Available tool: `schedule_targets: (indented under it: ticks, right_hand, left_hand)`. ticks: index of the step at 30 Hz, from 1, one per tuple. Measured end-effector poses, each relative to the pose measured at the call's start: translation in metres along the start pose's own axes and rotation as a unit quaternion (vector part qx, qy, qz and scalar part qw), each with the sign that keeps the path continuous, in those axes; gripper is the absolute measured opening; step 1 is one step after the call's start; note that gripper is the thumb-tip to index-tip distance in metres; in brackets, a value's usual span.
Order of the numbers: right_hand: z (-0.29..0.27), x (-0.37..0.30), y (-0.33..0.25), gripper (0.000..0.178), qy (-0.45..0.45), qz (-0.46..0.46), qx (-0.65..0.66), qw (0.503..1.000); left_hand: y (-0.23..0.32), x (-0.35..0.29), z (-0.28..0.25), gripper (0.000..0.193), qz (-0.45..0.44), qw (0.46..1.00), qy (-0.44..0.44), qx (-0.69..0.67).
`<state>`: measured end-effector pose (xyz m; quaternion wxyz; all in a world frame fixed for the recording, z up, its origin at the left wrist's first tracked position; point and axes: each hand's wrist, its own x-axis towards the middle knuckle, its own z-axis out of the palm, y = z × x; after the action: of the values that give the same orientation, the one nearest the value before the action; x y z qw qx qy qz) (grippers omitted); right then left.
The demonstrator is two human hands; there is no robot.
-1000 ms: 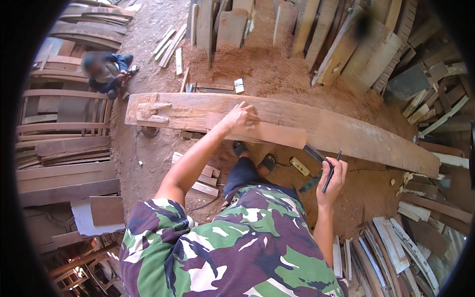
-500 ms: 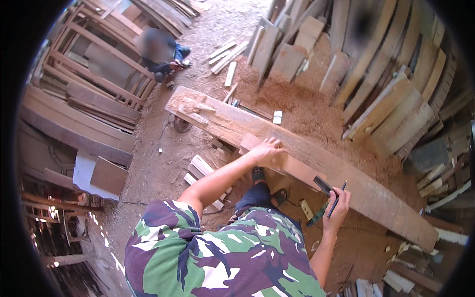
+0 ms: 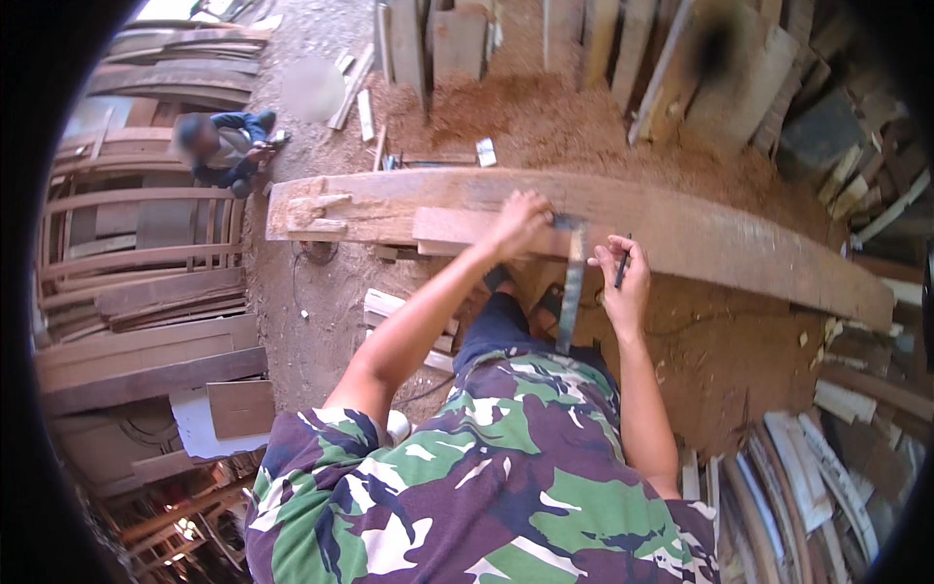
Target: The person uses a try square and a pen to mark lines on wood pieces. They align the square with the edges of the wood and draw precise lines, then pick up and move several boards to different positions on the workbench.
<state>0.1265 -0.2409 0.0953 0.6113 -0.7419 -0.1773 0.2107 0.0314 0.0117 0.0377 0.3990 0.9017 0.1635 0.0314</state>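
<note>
A long, thick wooden plank (image 3: 739,234) lies crosswise before me. On its near side is a shorter reddish board (image 3: 457,226). My left hand (image 3: 522,222) presses over this board, its fingers curled at the dark part of a try square (image 3: 575,282). The square's dark arm lies across the board, and its long metal arm sticks out past the near edge towards my body. My right hand (image 3: 625,265) is just right of the square, with a dark pencil (image 3: 624,261) pinched upright between thumb and fingers. How firmly my left fingers grip the square is partly hidden.
Wood offcuts (image 3: 319,216) rest on the plank's left end. A person (image 3: 219,151) crouches beyond that end. Sawdust (image 3: 545,122) covers the ground behind, below leaning boards (image 3: 457,44). Stacked timber (image 3: 185,292) stands at left; more planks (image 3: 778,477) lie at lower right.
The try square has passed from my right hand to the board beside my left hand. My right hand has moved up and left, keeping the pencil. The whole view has turned.
</note>
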Motion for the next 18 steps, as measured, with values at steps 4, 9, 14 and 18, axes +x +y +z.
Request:
schedule_targets:
  ticks: [4, 9, 14, 18]
  right_hand:
    - [0.002, -0.041, 0.038, 0.028, 0.052, 0.012, -0.097, 0.994]
    - [0.004, -0.073, 0.055, 0.027, 0.095, 0.042, -0.092, 0.990]
    - [0.013, -0.074, 0.055, 0.029, 0.138, 0.036, -0.108, 0.984]
    - [0.013, -0.056, 0.075, 0.031, 0.170, 0.020, -0.084, 0.982]
  left_hand:
    - [-0.026, 0.027, 0.009, 0.035, -0.052, 0.992, -0.001, 0.116]
    - [0.003, 0.027, 0.029, 0.026, 0.052, 0.958, 0.097, 0.264]
    - [0.003, 0.018, 0.017, 0.035, 0.089, 0.963, 0.090, 0.239]
    - [0.000, 0.017, 0.023, 0.040, 0.103, 0.970, 0.075, 0.208]
